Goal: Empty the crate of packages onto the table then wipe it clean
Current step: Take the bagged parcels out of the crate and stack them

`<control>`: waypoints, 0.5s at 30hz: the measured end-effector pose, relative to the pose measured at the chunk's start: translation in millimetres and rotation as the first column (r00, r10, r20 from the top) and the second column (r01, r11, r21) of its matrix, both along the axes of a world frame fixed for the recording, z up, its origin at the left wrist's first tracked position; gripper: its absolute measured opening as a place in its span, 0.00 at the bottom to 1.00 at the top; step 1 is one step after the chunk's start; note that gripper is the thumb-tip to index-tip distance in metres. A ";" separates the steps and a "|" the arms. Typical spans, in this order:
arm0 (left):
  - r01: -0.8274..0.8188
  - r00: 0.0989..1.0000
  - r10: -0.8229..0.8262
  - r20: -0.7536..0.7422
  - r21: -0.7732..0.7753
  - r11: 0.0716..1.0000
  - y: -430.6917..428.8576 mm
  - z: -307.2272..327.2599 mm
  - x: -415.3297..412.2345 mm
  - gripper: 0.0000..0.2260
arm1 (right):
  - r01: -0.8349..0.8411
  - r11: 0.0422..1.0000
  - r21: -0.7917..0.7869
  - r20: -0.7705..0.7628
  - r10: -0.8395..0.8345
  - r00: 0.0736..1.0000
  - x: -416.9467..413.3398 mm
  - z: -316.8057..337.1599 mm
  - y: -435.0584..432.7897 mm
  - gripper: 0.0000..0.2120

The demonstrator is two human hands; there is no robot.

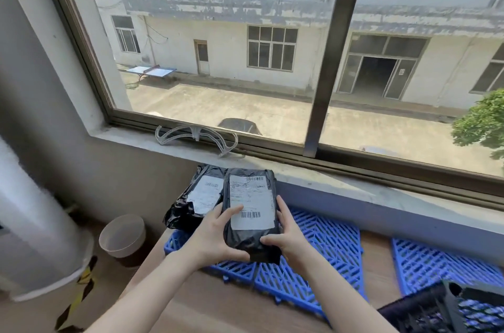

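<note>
Both hands hold one black plastic package with a white shipping label, above a blue slatted mat on the wooden table. My left hand grips its left side with the thumb on the label. My right hand grips its right side and lower edge. A second black package with a label lies on the mat's far left end, just behind the held one. The dark crate shows only as a corner at the bottom right.
A second blue mat lies to the right by the crate. The concrete window sill carries a clear plastic frame. On the floor to the left stand a round bin and a white cylinder.
</note>
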State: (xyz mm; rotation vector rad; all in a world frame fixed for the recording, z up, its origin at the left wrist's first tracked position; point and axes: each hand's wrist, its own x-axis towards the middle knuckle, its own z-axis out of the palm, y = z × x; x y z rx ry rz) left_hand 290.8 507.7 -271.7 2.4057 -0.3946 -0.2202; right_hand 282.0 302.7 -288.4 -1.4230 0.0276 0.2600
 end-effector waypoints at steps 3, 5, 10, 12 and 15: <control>0.000 1.000 0.000 0.010 0.053 0.999 12.8 -21.7 30.2 0.45 | -0.017 0.997 -0.078 -0.012 0.017 1.000 21.2 -11.3 12.9 0.48; 0.029 0.999 -0.031 0.026 0.075 0.997 20.1 -35.3 50.7 0.44 | 0.005 0.991 -0.137 -0.024 -0.009 1.000 36.1 -20.1 21.7 0.48; 0.092 0.994 -0.101 0.051 0.154 0.984 31.8 -64.5 97.2 0.45 | 0.092 0.967 -0.237 -0.074 -0.112 0.991 68.2 -42.8 37.3 0.49; 0.120 0.990 -0.132 0.046 0.205 0.971 35.6 -74.9 112.9 0.45 | 0.105 0.960 -0.261 -0.095 -0.134 0.986 78.1 -51.0 42.1 0.48; 0.161 0.985 -0.171 0.016 0.259 0.952 40.2 -89.0 132.3 0.46 | 0.115 0.947 -0.301 -0.116 -0.156 0.981 91.2 -60.2 49.8 0.49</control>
